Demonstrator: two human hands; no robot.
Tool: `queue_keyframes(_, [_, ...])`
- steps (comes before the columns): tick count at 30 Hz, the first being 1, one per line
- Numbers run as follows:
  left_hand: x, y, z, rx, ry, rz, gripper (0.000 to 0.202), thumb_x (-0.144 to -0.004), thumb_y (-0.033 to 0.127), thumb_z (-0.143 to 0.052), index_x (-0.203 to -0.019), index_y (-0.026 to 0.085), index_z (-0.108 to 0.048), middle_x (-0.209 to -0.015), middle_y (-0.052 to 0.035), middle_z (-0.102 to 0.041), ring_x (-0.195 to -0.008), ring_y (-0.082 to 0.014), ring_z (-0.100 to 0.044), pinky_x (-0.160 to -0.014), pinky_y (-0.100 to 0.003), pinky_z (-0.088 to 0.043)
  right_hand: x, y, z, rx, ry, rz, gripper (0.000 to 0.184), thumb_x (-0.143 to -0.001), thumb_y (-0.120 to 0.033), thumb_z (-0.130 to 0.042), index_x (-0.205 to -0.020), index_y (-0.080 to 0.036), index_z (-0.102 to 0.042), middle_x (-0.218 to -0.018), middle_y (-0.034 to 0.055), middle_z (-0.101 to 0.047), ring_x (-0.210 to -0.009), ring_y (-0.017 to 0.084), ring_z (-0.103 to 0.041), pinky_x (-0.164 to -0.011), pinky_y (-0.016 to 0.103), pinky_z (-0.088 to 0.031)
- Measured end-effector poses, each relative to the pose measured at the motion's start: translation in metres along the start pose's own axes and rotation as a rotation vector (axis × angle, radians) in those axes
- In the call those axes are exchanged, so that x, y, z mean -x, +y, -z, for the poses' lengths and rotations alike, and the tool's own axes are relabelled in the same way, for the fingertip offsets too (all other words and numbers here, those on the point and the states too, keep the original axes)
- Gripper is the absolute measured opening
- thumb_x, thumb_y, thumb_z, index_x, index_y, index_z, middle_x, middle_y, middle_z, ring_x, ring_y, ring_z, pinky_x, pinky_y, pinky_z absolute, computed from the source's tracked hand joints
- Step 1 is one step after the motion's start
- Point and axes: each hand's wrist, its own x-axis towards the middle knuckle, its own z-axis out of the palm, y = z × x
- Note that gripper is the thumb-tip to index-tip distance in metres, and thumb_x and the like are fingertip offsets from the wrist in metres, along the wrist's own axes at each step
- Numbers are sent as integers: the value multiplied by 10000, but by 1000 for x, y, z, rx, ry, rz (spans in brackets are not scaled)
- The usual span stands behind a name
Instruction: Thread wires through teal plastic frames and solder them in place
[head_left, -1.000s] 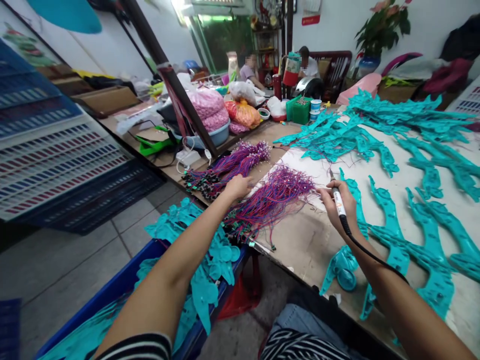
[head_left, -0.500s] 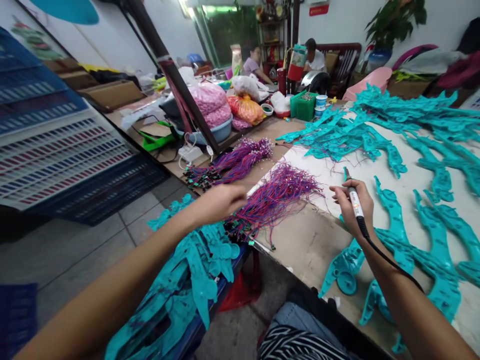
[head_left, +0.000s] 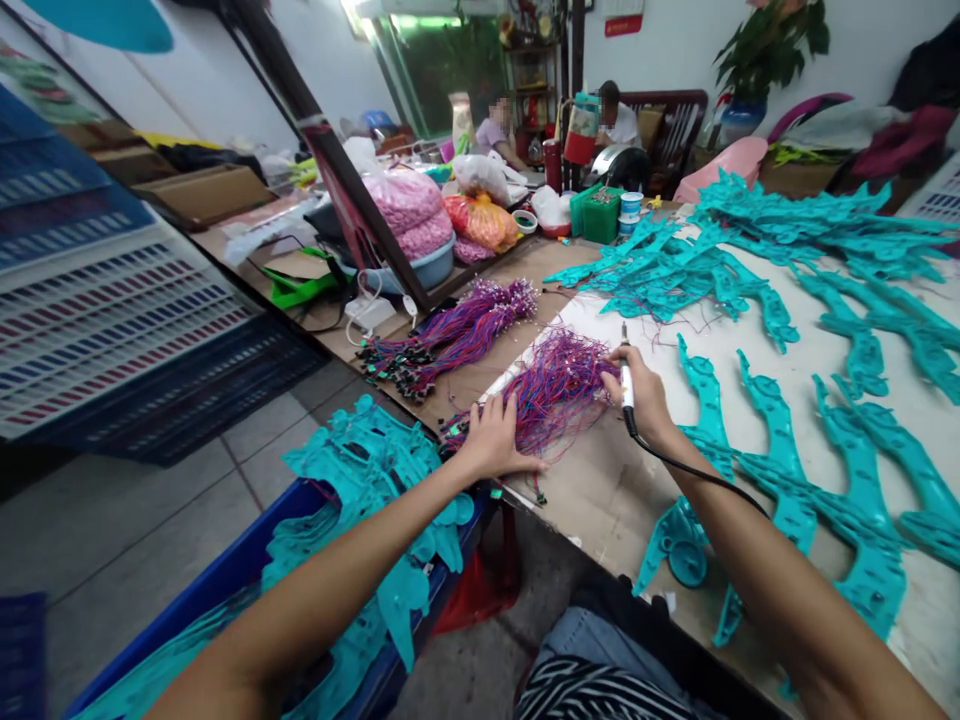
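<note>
My left hand (head_left: 493, 438) lies on the near end of a bundle of red, blue and purple wires (head_left: 551, 390), its fingers spread and thumb out. Small black and green parts sit at that end of the bundle. My right hand (head_left: 643, 388) is wrapped round a corded soldering iron (head_left: 627, 382) with a white grip, its tip pointing up and away. That hand is beside the far end of the same wires; I cannot tell whether it touches them. To its right, turquoise plastic pieces (head_left: 772, 420) lie in rows on a white sheet (head_left: 810, 345).
A second wire bundle (head_left: 472, 325) lies farther back. Below my left arm, a blue crate (head_left: 202, 625) holds piled turquoise pieces (head_left: 375, 480). A slanted dark post (head_left: 352, 190) rises at the table's left. Stacked crates (head_left: 112, 310) stand left. Two people sit at the back.
My left hand has moved right and down onto the wires, and its fingers have spread. My right hand has moved left with the soldering iron, away from the turquoise pieces towards the bundle.
</note>
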Motion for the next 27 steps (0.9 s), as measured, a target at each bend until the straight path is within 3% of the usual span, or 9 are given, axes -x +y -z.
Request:
queue_keyframes(3, [1,3,-1,-67,66,57,891,-761,528,-647,-1420,0,-362,-1382,-283,-480,-1310,-392,-444,-1086,-506,-336,-6,9,-6,0,-1,-20,212,-805,-305,-505,-999,-230,-540,-927,76,-714,-771,237,-668,-687,330,-475])
queue_keyframes(6, [-7,-8,10,-95,34,136,569,-795,433,-597,-1217,53,-564,-1187,-218,-595,-1139,-351,-563,-948,-416,-446,-7,19,0,-17,45,-77,215,-798,-313,-513,-997,-234,-528,-920,71,-721,-783,245,-684,-698,338,-486])
queue_keyframes(13, [-17,-13,18,-210,-29,149,440,-775,370,-584,-1095,69,-602,-1147,-232,-628,-1109,-373,-568,-902,-441,-446,-2,31,29,-75,151,-156,226,-762,-306,-552,-971,-234,-507,-971,83,-729,-910,271,-711,-782,389,-520])
queue_keyframes(17, [-17,-14,27,-162,-36,178,331,-791,287,-542,-1073,119,-589,-1088,-185,-679,-1075,-330,-614,-846,-366,-465,1,32,40,-103,172,-158,226,-768,-315,-565,-969,-231,-504,-981,92,-728,-931,274,-715,-792,403,-531])
queue_keyframes(21, [-25,-27,63,54,10,145,291,-733,304,-555,-993,177,-582,-875,-65,-698,-817,-245,-663,-664,-287,-479,3,31,48,-103,160,-122,231,-779,-321,-566,-982,-228,-505,-987,87,-725,-934,267,-715,-797,405,-534])
queue_keyframes(24, [-37,-34,108,208,61,54,238,-651,305,-574,-858,187,-572,-728,-3,-639,-660,-193,-615,-551,-259,-458,3,29,52,-126,170,-149,232,-781,-319,-567,-985,-228,-504,-977,82,-728,-948,265,-715,-825,419,-531])
queue_keyframes(27, [-52,-28,156,350,-22,58,224,-631,262,-578,-845,192,-567,-671,18,-619,-575,-166,-603,-504,-242,-445,5,25,58,-145,187,-158,238,-783,-328,-572,-987,-230,-500,-970,78,-733,-962,264,-713,-852,436,-525])
